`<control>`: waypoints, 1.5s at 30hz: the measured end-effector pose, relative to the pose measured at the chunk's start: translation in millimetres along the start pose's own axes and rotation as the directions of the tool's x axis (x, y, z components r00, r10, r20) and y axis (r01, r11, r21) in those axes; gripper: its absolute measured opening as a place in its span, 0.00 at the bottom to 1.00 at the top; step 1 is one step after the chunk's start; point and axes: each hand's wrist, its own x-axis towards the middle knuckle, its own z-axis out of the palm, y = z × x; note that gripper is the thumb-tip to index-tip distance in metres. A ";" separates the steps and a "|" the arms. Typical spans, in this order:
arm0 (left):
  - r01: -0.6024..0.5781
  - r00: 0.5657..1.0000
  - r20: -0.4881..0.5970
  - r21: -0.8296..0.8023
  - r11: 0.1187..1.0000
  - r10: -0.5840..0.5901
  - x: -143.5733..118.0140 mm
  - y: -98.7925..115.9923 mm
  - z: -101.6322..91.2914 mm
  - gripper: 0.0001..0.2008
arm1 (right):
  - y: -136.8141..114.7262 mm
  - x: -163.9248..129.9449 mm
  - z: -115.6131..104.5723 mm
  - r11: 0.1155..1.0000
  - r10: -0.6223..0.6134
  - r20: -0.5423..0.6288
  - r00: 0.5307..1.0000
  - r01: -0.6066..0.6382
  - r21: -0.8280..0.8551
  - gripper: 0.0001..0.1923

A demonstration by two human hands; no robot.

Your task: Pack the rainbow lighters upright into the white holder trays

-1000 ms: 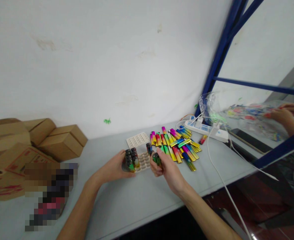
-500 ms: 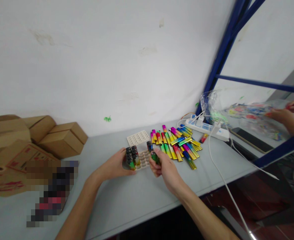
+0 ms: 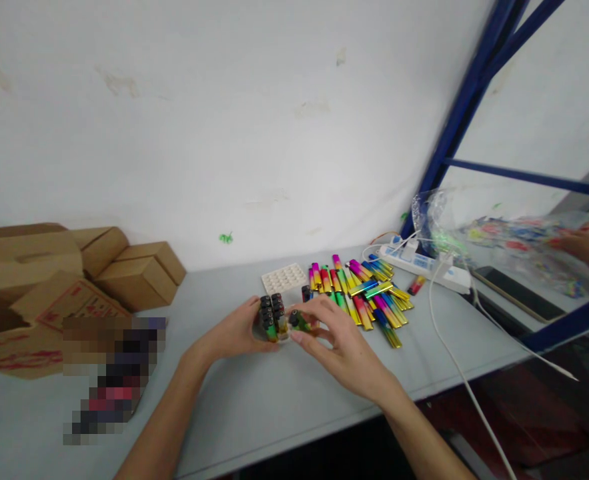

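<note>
My left hand [image 3: 237, 331] is curled around the left end of a pale tray [image 3: 285, 336], with its thumb along the front edge. Two rows of lighters [image 3: 273, 313] stand upright in that end, black tops up, beside my left fingers. My right hand [image 3: 344, 343] pinches a green lighter [image 3: 301, 321], tilted with its black top to the left, over the tray just right of the rows. Another dark-topped lighter [image 3: 306, 293] stands behind my right fingers. Most of the tray is hidden by my right hand.
A loose pile of shiny multicoloured lighters [image 3: 374, 288] lies to the right. Behind sits a second pale dimpled tray [image 3: 284, 277]. Cardboard boxes [image 3: 139, 273] stand left; a power strip [image 3: 427, 267], phone [image 3: 519, 293] and blue frame [image 3: 454, 127] are right. Another person's hands [image 3: 587, 243] touch a plastic bag.
My right hand has moved left and tipped the green lighter over toward the standing rows. My left hand keeps its hold on the tray. The whole view has shifted slightly.
</note>
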 end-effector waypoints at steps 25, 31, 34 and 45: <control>-0.009 1.000 -0.004 0.016 1.000 0.009 1.8 -0.1 1.1 0.40 | 40.0 19.6 60.2 0.796 0.138 -0.064 0.988 -0.149 -0.587 0.08; 0.005 1.000 -0.003 0.019 1.000 -0.005 2.0 -0.5 -0.1 0.41 | 42.6 6.5 60.0 0.828 0.188 -0.027 0.982 -0.173 -0.533 0.07; 0.024 1.000 -0.005 0.021 1.000 -0.024 2.2 -1.7 -0.1 0.41 | 37.4 -3.6 44.3 0.884 0.165 -0.087 0.982 -0.186 -0.428 0.07; 0.082 0.997 -0.017 -0.014 0.997 -0.082 1.9 -2.9 -0.9 0.43 | 61.9 34.5 -43.9 0.570 0.368 -0.137 0.920 -0.339 -0.748 0.10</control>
